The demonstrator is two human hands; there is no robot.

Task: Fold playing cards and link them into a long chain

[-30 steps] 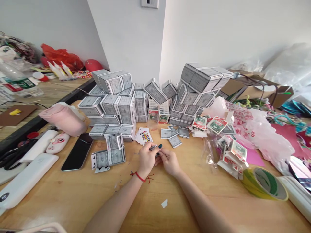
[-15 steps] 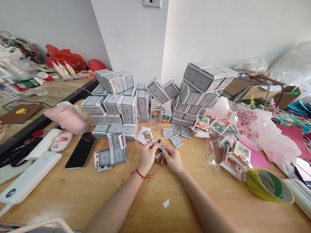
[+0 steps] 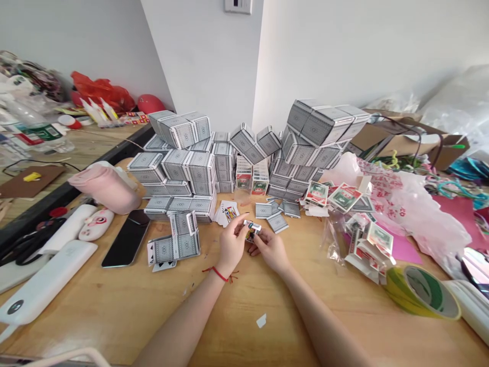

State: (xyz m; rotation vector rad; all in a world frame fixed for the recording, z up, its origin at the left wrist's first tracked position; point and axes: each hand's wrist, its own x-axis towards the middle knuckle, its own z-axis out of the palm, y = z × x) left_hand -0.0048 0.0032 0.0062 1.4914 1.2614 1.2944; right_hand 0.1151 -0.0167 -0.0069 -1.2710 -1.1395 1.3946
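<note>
Between my hands, above the middle of the table, is a playing card (image 3: 252, 232) with a picture face and a white edge strip bent over at its top. My left hand (image 3: 232, 245) grips its left side, with the thumb near the top edge. My right hand (image 3: 272, 248) pinches its lower right side. Just beyond lie a fanned pile of face-up cards (image 3: 228, 211) and several face-down grey-backed cards (image 3: 277, 222). Left of my hands, folded card blocks (image 3: 183, 239) lie joined on the table, with spade cards at their lower left.
Stacked grey card blocks (image 3: 191, 168) rise at back left, and more blocks (image 3: 313, 127) at back right. A black phone (image 3: 127, 238) and white power bank (image 3: 49, 285) lie left. At right are card boxes (image 3: 370, 250), a tape roll (image 3: 422, 291) and a plastic bag (image 3: 405, 199).
The card between my hands has turned so that more of its face and its white top strip show. My left thumb has shifted on it. The piles on the table stay put.
</note>
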